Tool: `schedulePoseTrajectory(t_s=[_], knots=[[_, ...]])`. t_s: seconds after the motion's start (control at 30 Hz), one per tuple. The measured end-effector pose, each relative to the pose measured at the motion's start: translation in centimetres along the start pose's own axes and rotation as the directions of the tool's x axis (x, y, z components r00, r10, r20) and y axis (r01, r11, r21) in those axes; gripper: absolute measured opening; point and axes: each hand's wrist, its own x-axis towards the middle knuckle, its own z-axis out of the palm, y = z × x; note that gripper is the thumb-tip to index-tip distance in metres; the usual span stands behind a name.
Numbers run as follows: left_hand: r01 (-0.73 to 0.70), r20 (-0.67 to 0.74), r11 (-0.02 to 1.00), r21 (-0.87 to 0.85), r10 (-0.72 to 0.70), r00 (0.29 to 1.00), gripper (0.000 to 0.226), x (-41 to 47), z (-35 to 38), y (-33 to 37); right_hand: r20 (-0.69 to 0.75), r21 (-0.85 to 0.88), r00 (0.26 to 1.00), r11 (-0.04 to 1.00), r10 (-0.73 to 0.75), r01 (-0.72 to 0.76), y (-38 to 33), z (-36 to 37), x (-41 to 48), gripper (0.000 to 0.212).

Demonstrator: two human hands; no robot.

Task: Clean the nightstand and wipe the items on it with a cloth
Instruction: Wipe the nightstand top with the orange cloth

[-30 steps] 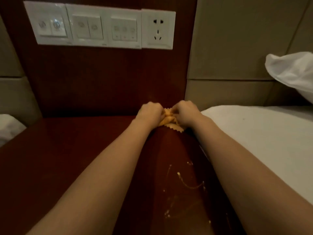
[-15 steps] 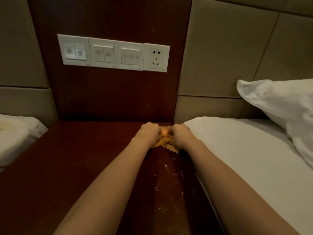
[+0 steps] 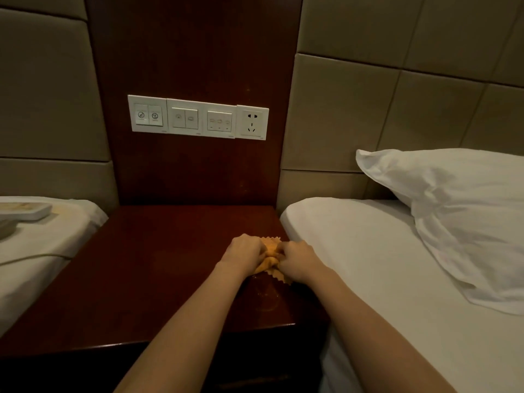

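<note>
The right bed [image 3: 368, 265] takes up most of that side, the left bed [image 3: 42, 251] shows only a corner; between them stands the dark wooden nightstand [image 3: 156, 265], and a pillow [image 3: 453, 208] slumps at the head of the right bed; a row of white switches [image 3: 198, 117] sits on the panel behind. Over the nightstand's right edge, just beside the right bed, the left hand [image 3: 243, 251] and right hand [image 3: 297, 260] meet knuckle to knuckle, both sets of fingers curled tight round the orange cloth [image 3: 270, 252] bunched between them. Neither hand is nearer. Its long axis runs far to near; faint smears [image 3: 266, 299] lie on the person's side of it, so I'd guess the wipe wants pulling back toward the front edge.
</note>
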Motion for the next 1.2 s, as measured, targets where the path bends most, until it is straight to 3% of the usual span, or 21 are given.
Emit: schedulePoseTrajectory(t_s=[0.23,0.33,0.47,0.6,0.73,0.93,1.0,1.1,1.2], knots=[[-0.053,0.025,0.998,0.021,0.052,0.998,0.030,-4.1,-0.7,0.9,-0.001,0.055,1.000,0.998,-0.009,0.009,-0.8,0.5,-4.3,0.017],[-0.028,0.045,1.000,0.003,0.028,0.999,0.034,-5.4,-0.7,1.3,-0.061,0.008,0.998,1.000,-0.003,0.003,-1.5,1.2,-6.0,0.005],[-0.007,0.061,1.000,-0.012,0.008,0.998,0.023,-7.2,-0.8,1.5,-0.135,-0.014,0.991,1.000,-0.015,0.013,-2.6,2.2,-8.3,0.021],[-0.012,0.065,1.000,-0.009,0.012,0.998,0.019,-9.0,-0.9,1.8,-0.141,-0.035,0.989,0.999,-0.035,0.030,-3.6,2.1,-10.4,0.020],[-0.039,0.056,0.999,-0.012,0.040,0.998,0.025,-11.1,-1.3,1.6,-0.112,0.027,0.993,0.999,-0.044,0.047,-4.4,2.2,-12.1,0.011],[-0.046,0.088,0.998,-0.041,0.049,0.995,0.021,-14.1,-1.9,1.8,-0.125,0.112,0.991,0.992,-0.048,0.063,-5.4,3.0,-14.2,0.016],[-0.036,0.134,0.999,-0.033,0.040,0.990,0.018,-15.2,-2.3,1.9,-0.141,0.155,0.989,0.986,-0.036,0.058,-5.9,3.7,-15.0,0.022],[-0.035,0.298,0.994,0.100,0.003,0.955,0.026,-17.0,-1.9,2.3,-0.044,0.160,0.997,0.985,-0.064,0.070,-6.9,5.7,-16.5,0.029],[-0.039,0.332,0.980,0.197,-0.029,0.943,0.034,-18.4,-0.1,2.4,0.035,0.169,0.997,0.983,-0.073,0.066,-7.5,7.7,-17.5,0.028]])
